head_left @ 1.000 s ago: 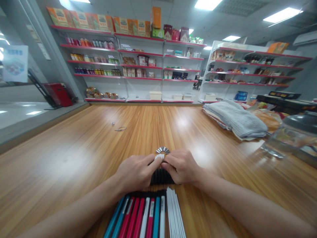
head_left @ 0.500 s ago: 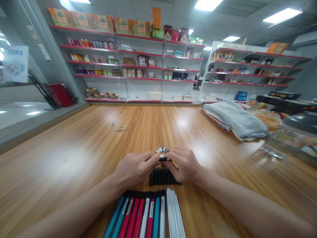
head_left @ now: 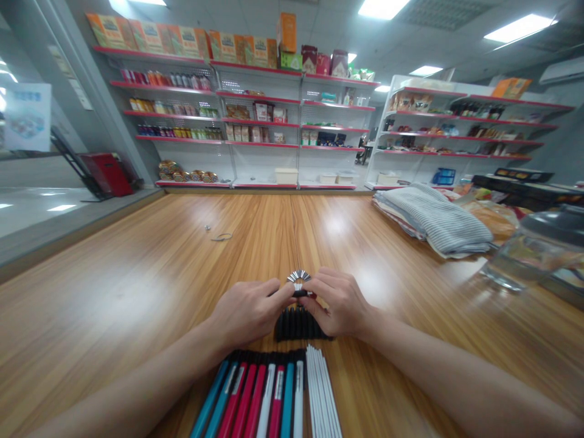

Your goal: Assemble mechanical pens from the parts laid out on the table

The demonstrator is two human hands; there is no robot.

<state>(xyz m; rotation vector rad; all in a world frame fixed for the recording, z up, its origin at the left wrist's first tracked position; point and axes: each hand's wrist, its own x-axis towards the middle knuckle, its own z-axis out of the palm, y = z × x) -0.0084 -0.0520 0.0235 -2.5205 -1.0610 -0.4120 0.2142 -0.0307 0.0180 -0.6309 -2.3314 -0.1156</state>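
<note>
My left hand [head_left: 252,307] and my right hand [head_left: 338,299] meet at the middle of the table, fingers pinched around a small pen part [head_left: 300,293]. Its black middle shows between the fingertips, with a bit of red by the right fingers; the rest is hidden. Just beyond, shiny metal pen tips [head_left: 298,275] form an arc. Under my hands lies a row of black pen pieces [head_left: 298,325], partly covered by my fingers. Closer to me are pen barrels [head_left: 250,395] in blue, red and white with black ends, beside a bunch of thin white refills [head_left: 323,392].
A small metal bit [head_left: 207,227] and a thin ring-like loop [head_left: 221,237] lie farther left on the wooden table [head_left: 114,292]. To the right are folded striped cloth [head_left: 433,216] and a clear jar with a dark lid [head_left: 533,249]. Stocked shelves [head_left: 258,97] stand behind.
</note>
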